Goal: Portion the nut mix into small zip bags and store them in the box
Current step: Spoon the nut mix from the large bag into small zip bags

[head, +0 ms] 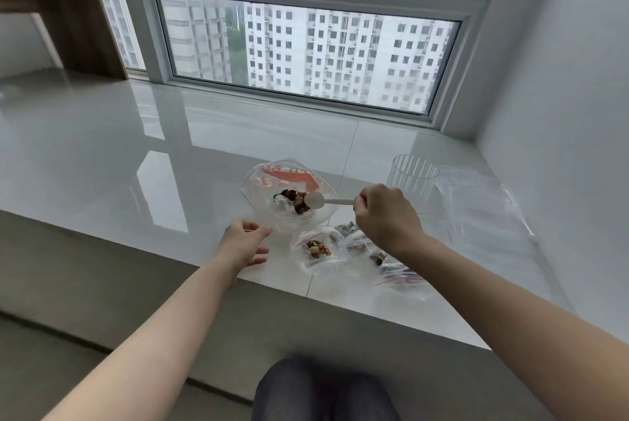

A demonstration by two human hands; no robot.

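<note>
A knee in dark trousers [323,390] is seen at the lower edge. Both forearms are extended over the glossy tiled window ledge [136,155]. The left hand [243,243] is held just above the ledge edge, fingers loosely spread, nothing gripped. Just right of it a small zip bag [320,250] holding a portion of nut mix lies flat. Further filled small bags [391,264] are partly hidden under the right wrist. The right hand [384,216] is curled round the handle of a white plastic spoon [323,200]; the spoon bowl is positioned over the nut mix [292,201] inside the large open bag with red print [289,182]. Behind the right hand a clear ribbed cup [413,179] stands upright. Empty clear bags [483,209] lie to the right, by the wall. The window [306,56] is farthest.
</note>
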